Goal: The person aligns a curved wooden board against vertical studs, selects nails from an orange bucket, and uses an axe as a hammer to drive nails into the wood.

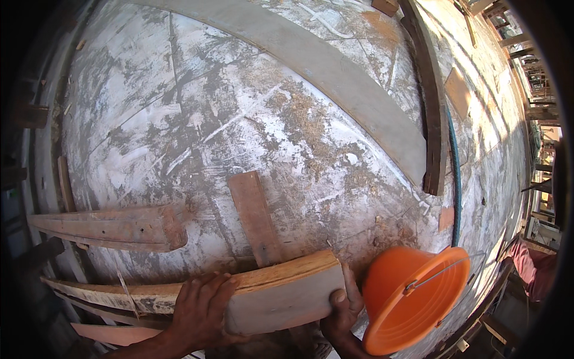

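A long wooden timber (281, 272) lies across the lower part of the head view, rough and yellowish on its upper edge. Its near face (287, 305) is smooth and grey toward the right end. My left hand (206, 305) lies over the upper edge with its fingers bent round the timber. At the right end my right hand (345, 308) grips it, thumb on the grey face and fingers behind the end. A reddish-brown board (254, 215) runs away from me beyond the timber, its near end hidden behind it. Just right of my right hand, an orange bucket (394, 275) lies tipped.
A thick reddish beam (107, 227) sits at left. Farther off, a grey strip (341, 72) crosses the white-stained floor (143, 113). A dark beam (430, 107) and a blue-green hose (455, 179) run along the right. Red cloth (532, 269) shows at the far right edge.
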Action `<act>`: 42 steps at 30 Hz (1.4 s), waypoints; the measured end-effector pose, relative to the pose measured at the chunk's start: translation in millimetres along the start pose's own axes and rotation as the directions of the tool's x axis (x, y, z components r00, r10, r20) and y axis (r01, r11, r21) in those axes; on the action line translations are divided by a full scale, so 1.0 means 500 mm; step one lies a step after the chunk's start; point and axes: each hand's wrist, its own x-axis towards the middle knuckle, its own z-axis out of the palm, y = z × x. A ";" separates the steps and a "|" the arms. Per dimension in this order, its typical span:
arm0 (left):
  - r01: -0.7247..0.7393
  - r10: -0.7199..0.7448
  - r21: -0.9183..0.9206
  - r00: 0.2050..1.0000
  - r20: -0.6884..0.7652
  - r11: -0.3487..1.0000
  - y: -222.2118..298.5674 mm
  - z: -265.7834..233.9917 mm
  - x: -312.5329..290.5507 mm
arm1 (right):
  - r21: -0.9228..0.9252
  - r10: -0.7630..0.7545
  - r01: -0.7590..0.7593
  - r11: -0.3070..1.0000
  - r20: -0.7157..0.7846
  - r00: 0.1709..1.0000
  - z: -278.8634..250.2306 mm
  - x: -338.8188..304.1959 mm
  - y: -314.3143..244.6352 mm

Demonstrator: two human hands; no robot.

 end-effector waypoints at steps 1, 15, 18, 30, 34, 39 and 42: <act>-0.022 0.022 -0.013 0.999 -0.025 1.000 -0.003 0.002 0.003 | 0.015 0.005 -0.005 1.000 0.012 1.000 -0.002 0.001 0.000; 0.198 -0.170 -0.221 0.976 0.140 0.955 -0.025 -0.066 0.014 | 0.060 0.009 -0.012 0.998 0.055 0.998 -0.001 -0.005 0.028; 0.394 -0.307 -0.146 0.860 0.408 0.907 -0.060 -0.093 0.032 | 0.114 0.066 -0.065 0.991 -0.006 0.998 -0.003 -0.007 0.002; 0.150 -0.153 0.118 0.988 0.012 0.982 -0.046 -0.008 -0.096 | 0.146 0.028 -0.028 0.989 -0.004 1.000 0.022 -0.014 -0.001; 0.136 -0.136 0.014 0.991 -0.014 0.991 -0.057 0.017 -0.100 | 0.117 0.032 -0.022 0.993 -0.087 0.996 0.035 -0.015 -0.011; 0.123 -0.122 0.018 0.992 -0.034 0.992 -0.061 0.011 -0.101 | 0.093 0.020 -0.009 0.996 -0.111 0.994 0.044 -0.013 -0.011; 0.119 -0.118 0.069 0.993 -0.019 0.990 -0.058 -0.006 -0.090 | 0.075 0.029 -0.022 0.997 -0.088 0.996 0.034 -0.014 -0.005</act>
